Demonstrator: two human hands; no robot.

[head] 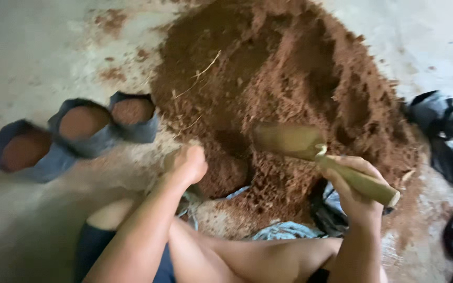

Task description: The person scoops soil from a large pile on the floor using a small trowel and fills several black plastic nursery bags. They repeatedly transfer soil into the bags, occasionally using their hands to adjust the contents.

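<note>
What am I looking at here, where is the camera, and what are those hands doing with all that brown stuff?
There is no machine here. The one picture comes from a camera worn on a person's head, looking down at their own two bare hands and bent legs.

In front of them, on a grey concrete floor, lies a big heap of reddish-brown soil. The right hand has its grip closed around the handle of a yellowish scoop, whose wide end sits in the soil. The left hand is closed at the edge of the heap; what it grips is too blurred to tell.

To the left stand three small dark bags in a row, already filled with soil. At the right edge lie crumpled dark bags, which look empty.
</note>
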